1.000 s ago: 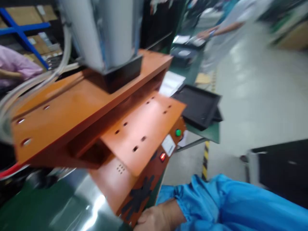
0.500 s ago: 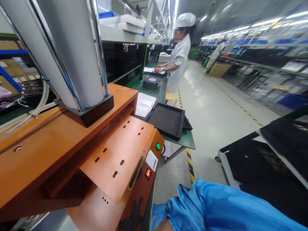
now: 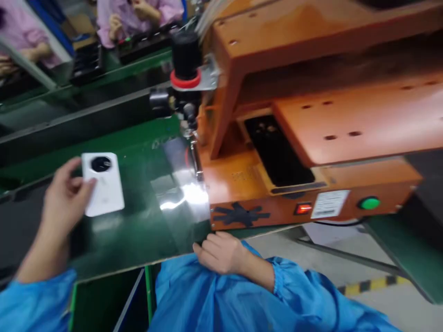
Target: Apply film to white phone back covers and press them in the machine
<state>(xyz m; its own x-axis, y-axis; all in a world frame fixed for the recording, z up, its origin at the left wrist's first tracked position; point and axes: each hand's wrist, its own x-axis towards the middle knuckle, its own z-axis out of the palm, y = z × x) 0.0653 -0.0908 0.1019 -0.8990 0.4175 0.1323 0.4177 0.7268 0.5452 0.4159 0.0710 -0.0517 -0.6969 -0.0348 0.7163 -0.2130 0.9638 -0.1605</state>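
Observation:
A white smartphone [image 3: 105,191], its round black camera ring facing up, is in my left hand [image 3: 71,191] over the left part of the green bench. My thumb lies across its back and the fingers are behind its left edge. My right hand [image 3: 221,252] rests by the bench's front edge, fingers curled in and no object showing in them. Just beyond it stands the orange press machine [image 3: 228,184], with a black recessed slot, a red lit switch [image 3: 303,209] and a green button [image 3: 368,203].
A black and red air regulator [image 3: 186,60] juts from the machine's left side. Clear film [image 3: 183,193] lies on the green bench [image 3: 138,244]. Across a dark divider, people in pink sleeves [image 3: 138,18] work at another line. Yellow-black floor tape [image 3: 367,286] shows at lower right.
My view has swung left and down from the aisle to the bench. Both hands now show, the left with the smartphone; before, mainly a blue sleeve was visible.

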